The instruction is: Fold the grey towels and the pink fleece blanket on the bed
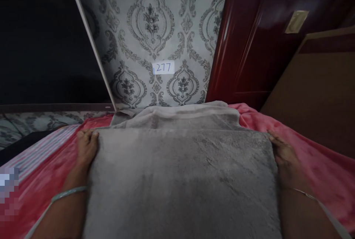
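Note:
A grey plush blanket (177, 180) is stretched flat between my two hands, its straight upper edge running across the middle of the view. My left hand (87, 144) pinches the upper left corner, fingers closed on the cloth. At the upper right corner my right hand (283, 150) grips the same edge, its fingers partly hidden by the fabric. Behind that edge lies more grey cloth (188, 115) in loose folds; whether it belongs to the same piece I cannot tell. The blanket's lower end runs out of view.
A red plush cover (310, 157) spreads under and around the grey cloth. Striped fabric (52, 146) lies at the left. Behind stand a dark screen (50, 47), a patterned wall with a paper label (163, 67), a dark red wooden panel (246, 39) and a brown board (318, 91).

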The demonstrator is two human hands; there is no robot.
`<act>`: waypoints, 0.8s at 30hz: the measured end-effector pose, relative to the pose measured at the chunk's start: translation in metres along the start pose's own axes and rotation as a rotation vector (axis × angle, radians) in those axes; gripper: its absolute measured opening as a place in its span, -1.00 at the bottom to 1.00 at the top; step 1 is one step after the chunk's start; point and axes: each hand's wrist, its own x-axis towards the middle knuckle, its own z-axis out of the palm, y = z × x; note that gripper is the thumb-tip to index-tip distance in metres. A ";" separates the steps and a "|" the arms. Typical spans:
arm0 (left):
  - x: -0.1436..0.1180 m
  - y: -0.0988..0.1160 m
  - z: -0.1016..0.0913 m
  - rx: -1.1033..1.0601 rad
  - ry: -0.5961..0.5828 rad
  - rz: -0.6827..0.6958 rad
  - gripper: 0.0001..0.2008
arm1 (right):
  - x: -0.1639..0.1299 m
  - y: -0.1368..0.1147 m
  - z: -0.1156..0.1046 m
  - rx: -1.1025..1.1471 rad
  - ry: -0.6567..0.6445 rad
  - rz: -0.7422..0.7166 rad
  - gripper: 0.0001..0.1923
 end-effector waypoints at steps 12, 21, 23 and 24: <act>0.001 0.002 0.003 0.066 -0.151 0.096 -0.79 | -0.002 -0.001 0.008 -0.045 0.058 0.096 -0.61; 0.002 -0.005 0.011 0.336 -0.196 0.306 -0.56 | 0.005 0.000 0.009 -0.378 0.069 -0.176 -0.56; -0.002 0.002 0.010 0.320 -0.241 0.346 -0.51 | 0.007 -0.002 0.011 -0.485 0.142 -0.338 -0.57; -0.004 0.007 0.009 0.316 -0.266 0.357 -0.48 | 0.007 -0.004 0.013 -0.523 0.140 -0.424 -0.57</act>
